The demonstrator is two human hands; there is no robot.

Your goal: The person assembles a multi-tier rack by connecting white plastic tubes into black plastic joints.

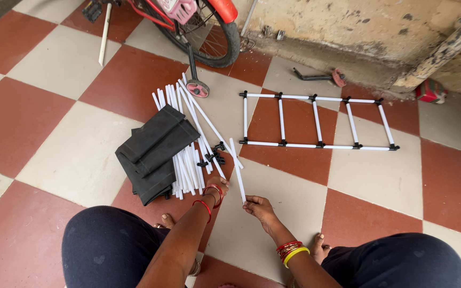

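The white tube (237,169) is lying low over the floor with its long axis running nearly straight away from the person, leaning slightly toward the pile of loose tubes (188,138). Its near end is sitting in the right hand (260,208); its far end is pointing toward the near-left corner of the assembled ladder frame (318,121) and stopping just short of it. The right hand is pinching that near end between the fingertips, so the whole length is extending forward from the grip, not across it.

The left hand (217,186) is resting just to the left of the tube's near end, at the near edge of the pile of loose tubes. It is curled downward with its fingers hidden, so whether it is closed on anything cannot be told. It is the hand nearer the black connectors (213,156), which are lying between the pile and the held tube, just left of the tube's middle.

The folded black fabric (155,152) is lying on the left side of the pile, overlapping it. The assembled ladder frame is lying flat to the right of the tube's far end, its two long rails running crosswise to the tube's axis. Beyond the pile, a red bicycle (198,21) with a small side wheel is standing against the wall.
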